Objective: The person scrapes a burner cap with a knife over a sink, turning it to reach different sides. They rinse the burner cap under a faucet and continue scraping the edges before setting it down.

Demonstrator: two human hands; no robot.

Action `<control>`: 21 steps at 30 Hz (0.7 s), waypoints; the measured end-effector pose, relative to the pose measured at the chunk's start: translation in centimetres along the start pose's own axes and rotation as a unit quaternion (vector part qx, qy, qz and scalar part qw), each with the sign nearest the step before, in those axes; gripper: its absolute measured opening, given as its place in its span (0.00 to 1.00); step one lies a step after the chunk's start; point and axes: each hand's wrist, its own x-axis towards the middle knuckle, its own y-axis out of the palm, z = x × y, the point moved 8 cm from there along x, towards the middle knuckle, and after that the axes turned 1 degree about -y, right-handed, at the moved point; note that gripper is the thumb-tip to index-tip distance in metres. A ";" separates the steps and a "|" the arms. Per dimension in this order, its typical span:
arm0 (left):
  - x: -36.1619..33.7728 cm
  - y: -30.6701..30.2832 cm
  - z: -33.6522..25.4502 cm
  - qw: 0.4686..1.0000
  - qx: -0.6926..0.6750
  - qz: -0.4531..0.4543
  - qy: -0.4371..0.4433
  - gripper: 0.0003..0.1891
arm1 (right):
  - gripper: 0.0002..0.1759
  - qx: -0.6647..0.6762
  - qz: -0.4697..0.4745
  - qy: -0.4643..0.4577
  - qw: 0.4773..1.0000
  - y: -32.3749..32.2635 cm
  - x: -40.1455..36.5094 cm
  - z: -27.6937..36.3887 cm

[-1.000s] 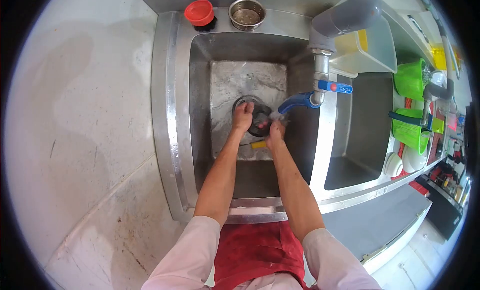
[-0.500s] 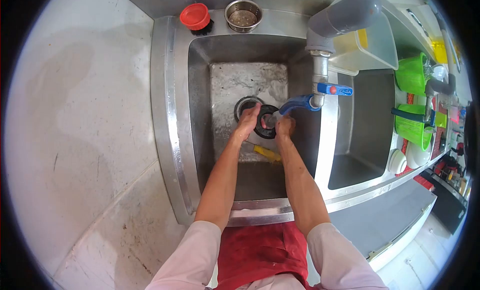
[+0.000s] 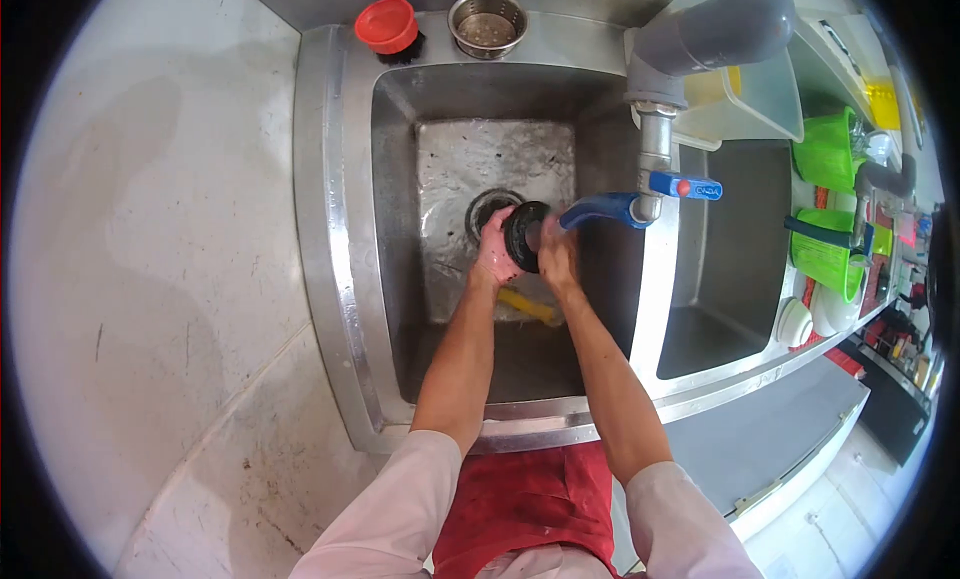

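My left hand [image 3: 496, 251] grips a round black ring-shaped part [image 3: 518, 237] from its left side, fingers behind it, low over the sink basin [image 3: 450, 159]. The ring is tilted, its open middle facing right. My right hand [image 3: 560, 257] is at the ring's right side, its fingers smeared by motion and partly behind the blue hose [image 3: 600, 209]. The hose mouth points at the ring. Just left of the ring is the round drain [image 3: 483, 207]. Below the hands, a yellow-handled tool [image 3: 530, 305] lies on the basin floor, its other end hidden.
A red-topped brush [image 3: 388, 27] and a metal strainer basket [image 3: 487, 25] stand on the back ledge. The tap [image 3: 655, 164] and grey pipe [image 3: 710, 34] rise between the basins. Green baskets [image 3: 825, 249] and a white bowl [image 3: 796, 323] sit farther right.
The black ring has tipped from nearly face-up to a steeper slant. My left hand has turned, showing more palm, and my right hand has moved slightly left against the ring.
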 end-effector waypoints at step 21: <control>-3.2 7.0 -7.8 0.994 0.087 0.059 0.044 0.39 | 0.13 0.157 0.280 0.393 0.862 1.7 -7.3 -1.8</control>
